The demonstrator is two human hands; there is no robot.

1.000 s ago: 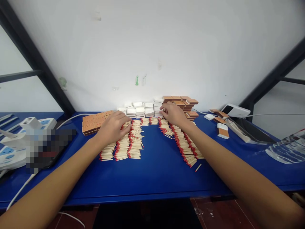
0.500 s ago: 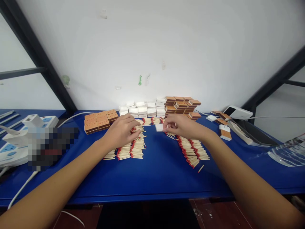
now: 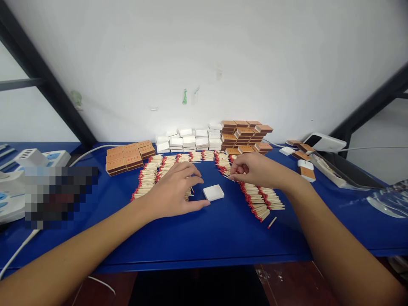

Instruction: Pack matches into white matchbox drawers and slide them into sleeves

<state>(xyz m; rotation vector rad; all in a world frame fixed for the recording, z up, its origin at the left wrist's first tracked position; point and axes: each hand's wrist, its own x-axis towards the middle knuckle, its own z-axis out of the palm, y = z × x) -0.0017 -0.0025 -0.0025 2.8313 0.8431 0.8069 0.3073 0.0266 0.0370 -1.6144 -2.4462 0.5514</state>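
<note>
A small white matchbox tray (image 3: 213,193) lies on the blue table in front of me. My left hand (image 3: 180,189) is just left of it, thumb and fingers spread apart, with nothing between them. Red-tipped matches (image 3: 145,180) lie in rows under and behind that hand. At the right rows of matches (image 3: 255,197), my right hand (image 3: 247,169) has its fingertips pinched together low over the sticks. Whether any match is between those fingertips is hidden. One loose match (image 3: 272,222) lies apart, nearer the front edge.
White trays (image 3: 188,141) are stacked against the wall, beside piled brown matchboxes (image 3: 244,132). More matchboxes (image 3: 124,158) stand at the left. A power strip (image 3: 52,159) with cables is on the far left. A white device (image 3: 327,142) and a dark flat object (image 3: 347,172) lie at the right.
The white tray has left my right hand and now rests on the table. My left hand has moved right and opened toward it; my right hand has shifted right to the matches.
</note>
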